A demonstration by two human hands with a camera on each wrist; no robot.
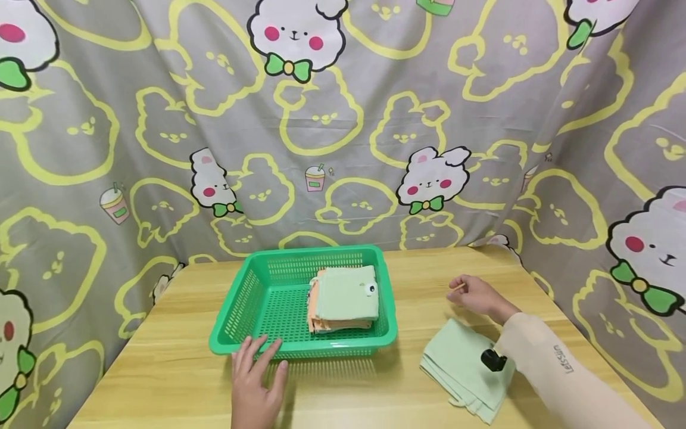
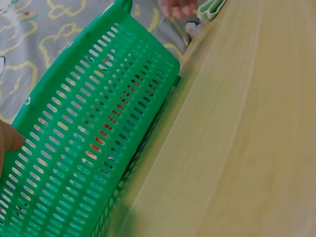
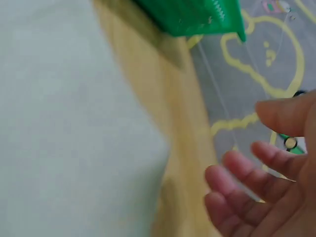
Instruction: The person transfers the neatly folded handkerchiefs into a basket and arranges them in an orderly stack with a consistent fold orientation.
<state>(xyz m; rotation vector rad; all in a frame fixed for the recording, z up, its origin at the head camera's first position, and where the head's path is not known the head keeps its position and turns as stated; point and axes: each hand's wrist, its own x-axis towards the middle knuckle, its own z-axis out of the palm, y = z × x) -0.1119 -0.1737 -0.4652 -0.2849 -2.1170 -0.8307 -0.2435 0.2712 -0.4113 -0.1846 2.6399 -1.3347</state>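
The basket (image 1: pixel 252 310) is being touched at its near wall by the left hand (image 1: pixel 256 381), fingers straight. Folded cloths (image 1: pixel 345 298) are lying inside it, right. The right hand (image 1: pixel 477 295), loosely curled and holding nothing, is hovering just beyond a green cloth (image 1: pixel 455 363). Its fingers (image 3: pixel 247 173) are being shown only by the right wrist view.

Head view overlooks table; wrist views closely share the green basket (image 1: pixel 300 298).

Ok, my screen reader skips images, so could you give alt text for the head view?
A person's left hand rests against the front rim of a green slotted plastic basket holding folded green and orange cloths on a wooden table; the right hand hovers beyond a folded green cloth.
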